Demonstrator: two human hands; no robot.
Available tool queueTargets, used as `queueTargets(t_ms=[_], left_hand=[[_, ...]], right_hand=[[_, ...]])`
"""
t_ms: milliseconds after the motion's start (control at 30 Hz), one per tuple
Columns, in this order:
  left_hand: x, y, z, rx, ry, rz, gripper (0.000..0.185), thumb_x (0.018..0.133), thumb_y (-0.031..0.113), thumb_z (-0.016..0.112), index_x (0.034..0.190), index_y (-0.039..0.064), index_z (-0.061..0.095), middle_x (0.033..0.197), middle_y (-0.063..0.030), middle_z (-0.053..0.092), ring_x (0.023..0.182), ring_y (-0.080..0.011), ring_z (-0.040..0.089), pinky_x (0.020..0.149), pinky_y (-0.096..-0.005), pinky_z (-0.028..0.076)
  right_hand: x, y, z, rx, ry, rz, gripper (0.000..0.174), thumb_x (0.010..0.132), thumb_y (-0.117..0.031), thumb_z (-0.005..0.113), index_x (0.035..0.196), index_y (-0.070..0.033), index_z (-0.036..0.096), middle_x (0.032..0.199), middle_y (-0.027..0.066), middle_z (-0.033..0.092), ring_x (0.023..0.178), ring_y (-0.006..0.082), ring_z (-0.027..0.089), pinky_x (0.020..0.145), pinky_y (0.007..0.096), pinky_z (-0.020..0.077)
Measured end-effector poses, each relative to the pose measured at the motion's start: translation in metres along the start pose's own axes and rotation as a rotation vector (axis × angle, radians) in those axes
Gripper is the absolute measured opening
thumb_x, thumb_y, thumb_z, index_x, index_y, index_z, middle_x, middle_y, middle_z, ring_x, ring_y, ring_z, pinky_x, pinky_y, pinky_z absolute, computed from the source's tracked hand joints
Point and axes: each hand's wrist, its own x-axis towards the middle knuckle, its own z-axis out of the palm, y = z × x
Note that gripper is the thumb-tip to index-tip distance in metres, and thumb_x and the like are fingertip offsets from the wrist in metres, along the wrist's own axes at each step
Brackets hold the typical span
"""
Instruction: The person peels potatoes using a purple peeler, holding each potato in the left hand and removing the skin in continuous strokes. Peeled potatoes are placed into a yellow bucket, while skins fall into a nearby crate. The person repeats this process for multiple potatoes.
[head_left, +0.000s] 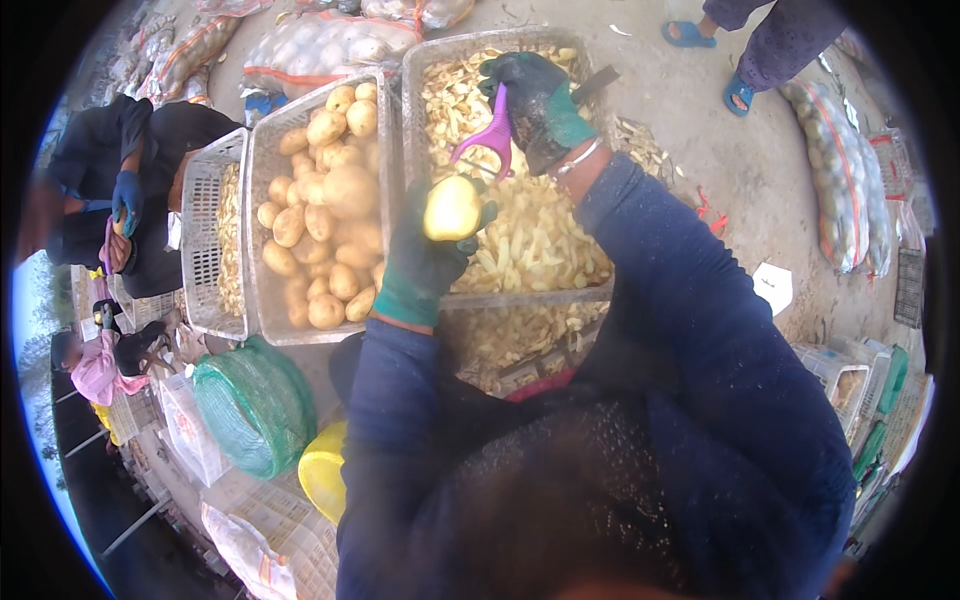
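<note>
My gloved left hand (427, 262) holds a peeled, pale yellow potato (452, 208) upright between thumb and fingers. A purple Y-shaped peeler (491, 135) is in my gloved right hand (532, 109), its blade end pointing towards the potato but apart from it. Both hands are above a plastic crate (525, 298) filled with potato peelings (532, 247). Left of it stands a second crate (259, 225) of unpeeled potatoes (322, 217). My right palm is turned away, so part of the peeler's handle is hidden.
A narrow crate (214, 225) with peelings adjoins the potatoes. At left, a co-worker's gloved hand (127, 201) holds a potato. Net sacks (330, 49) lie behind the crates. A green mesh sack (255, 405) and a yellow basin (322, 469) sit near my left arm. Someone in blue sandals (739, 94) stands at upper right.
</note>
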Motion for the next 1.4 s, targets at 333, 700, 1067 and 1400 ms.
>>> queueTargets(t_ms=[333,700,1067,1400], left_hand=[[0.008,-0.008,0.009,0.038,0.108,0.085,0.052,0.092,0.044,0.052,0.124,0.003,0.051,0.116,-0.015,0.062,0.1,-0.0334,0.064,0.059,-0.0336,0.059],[-0.007,-0.014,0.029,0.46,0.067,0.26,0.046,0.09,0.026,0.06,0.127,0.0,0.049,0.116,-0.0114,0.059,0.101,-0.0245,0.063,0.085,-0.0341,0.053],[-0.003,-0.002,-0.005,0.07,0.086,0.056,0.045,0.094,0.035,0.055,0.128,0.007,0.051,0.122,-0.0118,0.059,0.108,-0.0291,0.06,0.078,-0.037,0.058],[0.009,-0.013,0.012,0.236,0.204,0.189,0.048,0.096,0.038,0.048,0.123,-0.002,0.052,0.113,-0.0148,0.064,0.102,-0.0288,0.064,0.071,-0.0338,0.058]], right_hand=[[0.011,0.001,-0.006,0.099,0.114,-0.175,0.011,0.086,-0.003,0.058,0.095,0.003,0.059,0.091,0.0124,0.065,0.075,0.0197,0.063,0.069,0.0287,0.0533],[0.016,0.011,-0.027,0.024,-0.141,-0.203,0.01,0.086,-0.004,0.06,0.094,0.001,0.06,0.089,0.0096,0.063,0.077,0.0171,0.062,0.067,0.0287,0.0517],[0.015,0.016,-0.021,-0.726,-0.197,-0.657,0.009,0.088,-0.001,0.057,0.094,0.002,0.061,0.085,0.0075,0.062,0.08,0.0155,0.062,0.072,0.0251,0.0518],[0.008,-0.017,-0.004,0.048,0.125,-0.079,0.013,0.086,-0.005,0.058,0.095,0.004,0.059,0.086,0.0107,0.064,0.07,0.0193,0.062,0.063,0.0295,0.0519]])
